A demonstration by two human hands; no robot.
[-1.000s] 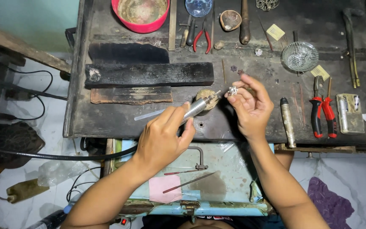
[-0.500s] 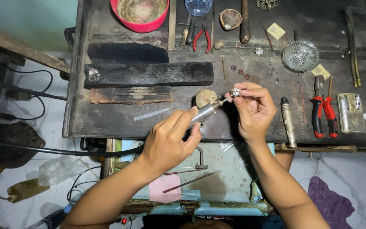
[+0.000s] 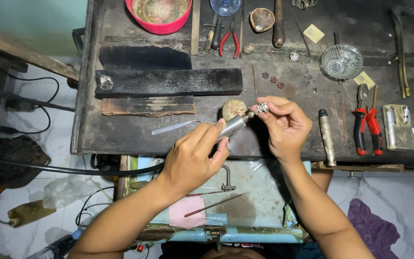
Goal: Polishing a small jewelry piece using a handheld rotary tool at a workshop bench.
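Note:
My left hand grips a metal rotary handpiece, its tip pointed up and to the right. My right hand pinches a small silver ornate piece between thumb and fingers, held against the tool's tip. Both hands hover over the front edge of a dark worn workbench. A rounded beige lump sits on the bench just behind the tool.
Charred black wood blocks lie at the left, with a red bowl, red-handled pliers and a glass dish around. A light-blue drawer with thin rods sits below my arms. A black cable runs off left.
The handpiece tip has stayed against the silver piece while both hands shifted slightly; my right fingers have turned the piece a little.

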